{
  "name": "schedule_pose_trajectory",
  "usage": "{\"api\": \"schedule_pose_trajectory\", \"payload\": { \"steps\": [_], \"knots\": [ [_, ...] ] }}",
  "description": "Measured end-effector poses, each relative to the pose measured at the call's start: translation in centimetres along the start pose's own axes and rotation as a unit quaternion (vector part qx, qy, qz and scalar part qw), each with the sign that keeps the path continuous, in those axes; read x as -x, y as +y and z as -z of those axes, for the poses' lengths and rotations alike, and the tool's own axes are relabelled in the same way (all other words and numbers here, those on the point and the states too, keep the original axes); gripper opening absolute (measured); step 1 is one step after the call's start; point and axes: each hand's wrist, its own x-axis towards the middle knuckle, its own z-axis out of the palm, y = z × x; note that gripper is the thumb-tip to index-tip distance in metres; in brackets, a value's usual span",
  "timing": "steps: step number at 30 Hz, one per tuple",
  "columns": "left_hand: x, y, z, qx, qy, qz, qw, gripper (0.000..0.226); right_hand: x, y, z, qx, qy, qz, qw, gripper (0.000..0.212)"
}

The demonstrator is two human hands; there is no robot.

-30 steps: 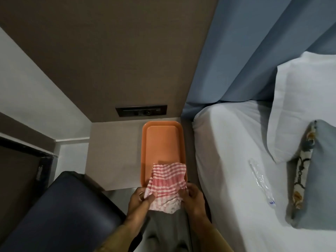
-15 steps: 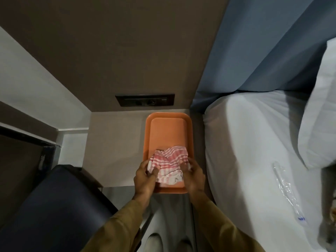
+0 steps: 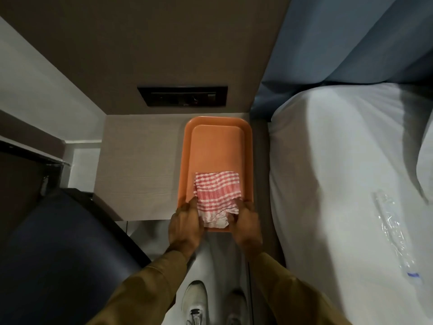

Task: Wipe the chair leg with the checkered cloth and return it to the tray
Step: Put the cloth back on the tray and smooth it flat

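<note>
Red-and-white checkered cloth [image 3: 216, 194]: lay folded in orange plastic tray [image 3: 218, 146], near end. Left hand [image 3: 185, 225] and right hand [image 3: 246, 224], fingers loosely spread, flanked and touched it, apparently tidying.

Left hand [image 3: 185, 221] palm down, fingers extended forward. Right hand [image 3: 246, 225] likewise, slightly blurred. Both sleeved forearms reach forward, near parallel.

Red-and-white checkered cloth [image 3: 216, 195] lies crumpled in near half of orange rectangular plastic tray [image 3: 218, 146] on pale wood-grain tabletop [image 3: 140, 165]. Left hand [image 3: 185, 227] touches cloth's left edge, fingers extended; right hand [image 3: 246, 225] rests at its right edge. Dark padded chair [image 3: 58, 249] at left, white-sheeted bed [image 3: 339, 172] at right. White shoes [image 3: 195, 301] below.
</note>
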Motion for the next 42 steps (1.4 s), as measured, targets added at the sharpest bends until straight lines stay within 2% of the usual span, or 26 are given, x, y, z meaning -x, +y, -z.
{"api": "schedule_pose_trajectory", "payload": {
  "steps": [2,5,8,10,14,16,19,21,23,25,27,31,36,40,42],
  "knots": [
    [0.1,0.4,-0.2,0.082,0.003,0.029,0.996,0.061,-0.1,-0.2,0.1,-0.019,0.006,0.007,1.000,0.056],
    [0.4,0.6,-0.3,0.073,-0.017,-0.014,0.997,0.058,-0.5,-0.8,0.3,-0.112,0.032,-0.020,0.993,0.059],
    [-0.5,1.2,-0.2,0.149,0.000,0.036,0.988,0.049,-1.3,-1.2,0.7,-0.171,0.033,-0.062,0.983,0.062],
    [-1.4,1.7,-0.2,0.173,0.010,0.061,0.983,0.041,-2.1,-1.5,1.2,-0.174,0.032,-0.084,0.981,0.055],
    [-2.7,2.4,0.3,0.155,0.070,0.012,0.985,0.034,-2.5,-2.5,1.7,-0.188,0.111,-0.075,0.973,0.032],
    [-3.0,2.6,0.6,0.159,0.088,-0.008,0.983,0.033,-2.3,-3.0,1.7,-0.199,0.122,-0.053,0.971,0.033],
    [-3.0,2.1,0.3,0.094,0.065,-0.032,0.993,0.033,-1.7,-2.8,1.4,-0.182,0.104,-0.060,0.976,0.039],
    [-2.6,1.3,0.2,-0.046,0.081,-0.035,0.995,0.034,-1.0,-2.1,1.2,-0.087,0.098,-0.062,0.989,0.050],
    [-2.3,0.4,0.4,-0.150,0.106,-0.035,0.982,0.040,-0.3,-1.3,0.9,0.019,0.103,-0.070,0.992,0.065],
    [-1.9,-0.1,0.7,-0.098,0.071,-0.019,0.993,0.052,-0.2,-0.8,0.8,0.038,0.107,-0.083,0.990,0.056],
    [-1.8,-0.4,0.9,-0.017,0.037,0.001,0.999,0.060,-0.2,-0.4,0.8,-0.003,0.091,-0.081,0.992,0.047],
    [-1.9,-0.7,1.2,-0.044,0.026,-0.010,0.999,0.049,-1.0,-0.3,1.6,-0.014,0.105,-0.034,0.994,0.038],
    [-2.2,-1.2,1.5,-0.075,0.015,-0.013,0.997,0.041,-1.6,-0.9,2.7,-0.007,0.060,-0.017,0.998,0.041],
    [-1.0,-1.5,2.3,-0.117,0.048,-0.058,0.990,0.038,-0.3,-1.3,3.0,0.004,0.109,-0.021,0.994,0.035],
    [-0.1,-0.9,3.4,-0.156,0.063,-0.091,0.981,0.042,0.8,-2.1,3.2,-0.012,0.108,-0.015,0.994,0.034]
  ]
}}
